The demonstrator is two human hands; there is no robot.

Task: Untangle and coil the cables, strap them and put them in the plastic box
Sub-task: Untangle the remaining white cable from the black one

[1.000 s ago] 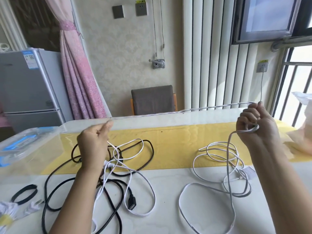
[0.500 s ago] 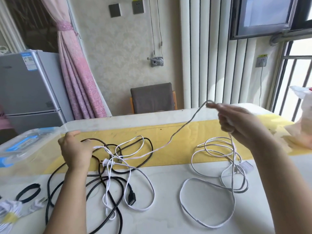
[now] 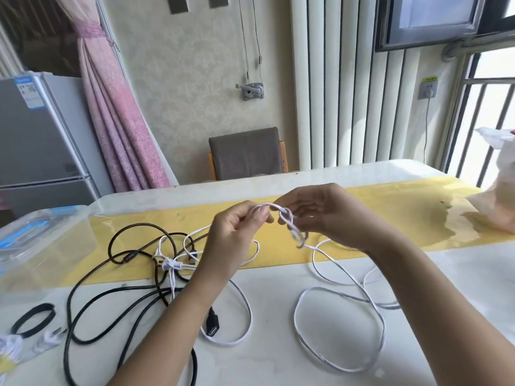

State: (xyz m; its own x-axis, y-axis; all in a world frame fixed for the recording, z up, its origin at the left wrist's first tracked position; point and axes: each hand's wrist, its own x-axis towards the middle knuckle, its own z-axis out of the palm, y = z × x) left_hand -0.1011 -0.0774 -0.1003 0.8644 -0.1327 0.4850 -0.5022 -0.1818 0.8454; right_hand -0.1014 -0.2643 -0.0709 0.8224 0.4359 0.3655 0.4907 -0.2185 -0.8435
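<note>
Left hand: the left hand point(image 3: 239, 232), raised above the table point(image 3: 273, 358), pinches the white cable point(image 3: 267, 204) between thumb and forefinger.
Right hand: the right hand point(image 3: 328, 215), just beside the left, has its fingers curled round a few small loops of the same cable; the loops are blurred.
White cable: a short arc spans the two hands. From the right hand the rest drops to the table and lies in wide, loose loops in front of the person. Further left, a white strand is wound into a knot point(image 3: 171, 265) among the black loops.
Black cable: the black cable point(image 3: 138, 224) sprawls over the left half of the table, crossing the yellow runner point(image 3: 390, 207). A black USB plug point(image 3: 211, 327) lies by the left forearm.
Plastic box: the clear plastic box point(image 3: 41, 232), with blue parts on its lid, stands at the table's far left edge, well apart from both hands.
Strap: a black strap point(image 3: 33, 320), closed in a ring, lies near the left front corner.
Writing: the fridge point(image 3: 41, 135) carries a blue-and-white sticker point(image 3: 28, 91), and a yellow label sits above the wall socket point(image 3: 428, 90); neither can be read.
Backdrop: a chair point(image 3: 246, 153), a pink curtain point(image 3: 111, 112), and a plastic bag point(image 3: 498, 196) at the table's right edge.
</note>
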